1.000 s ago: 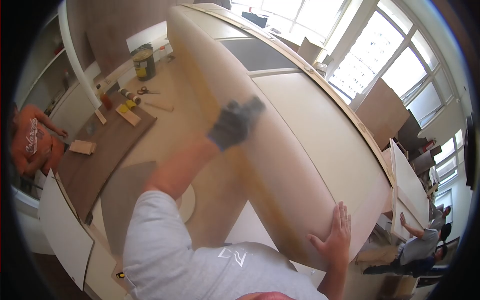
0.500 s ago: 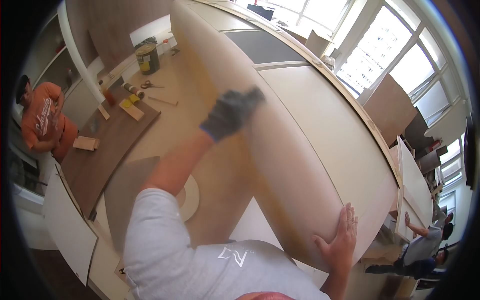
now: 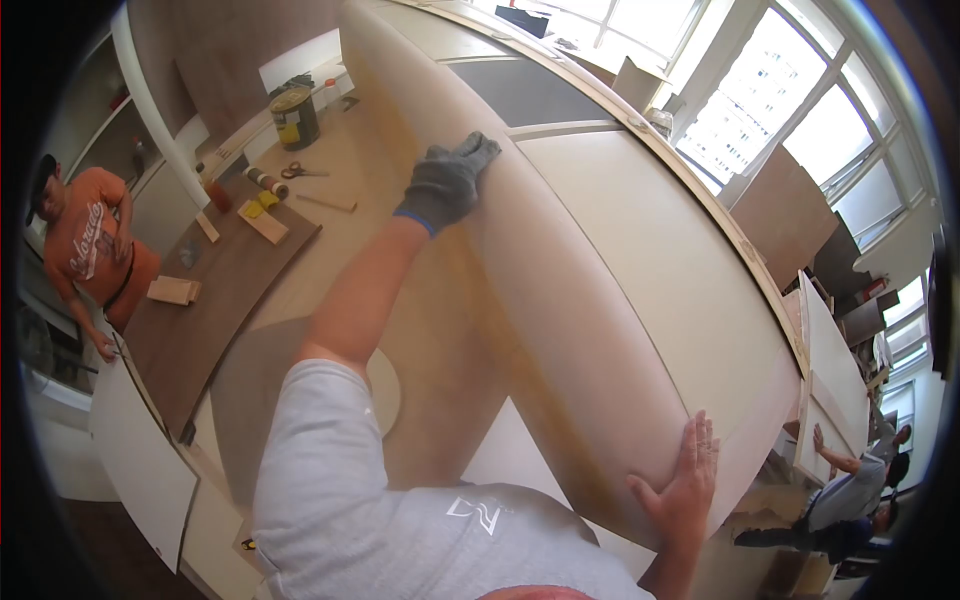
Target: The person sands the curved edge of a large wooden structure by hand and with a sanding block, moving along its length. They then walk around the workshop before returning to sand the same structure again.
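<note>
A large pale panel piece with a rounded, pinkish edge [image 3: 560, 330] runs diagonally across the middle of the head view. My left hand [image 3: 445, 185], in a grey glove with a blue cuff, presses on the upper part of this curved edge. Its fingers are curled, and whatever lies beneath them is hidden. Bare and flat, my right hand [image 3: 685, 480] rests on the lower end of the same rounded edge, fingers stretched out and thumb apart.
A brown board [image 3: 240, 270] on the left carries wood blocks [image 3: 174, 290]. Scissors [image 3: 303, 171] and a can [image 3: 293, 118] stand farther back. At far left is a person in an orange shirt [image 3: 98, 240]; other people [image 3: 850, 490] work at lower right.
My gloved left hand has moved left and slightly up along the curved edge. My right hand stays in place. The person in orange has lowered one hand toward the white board.
</note>
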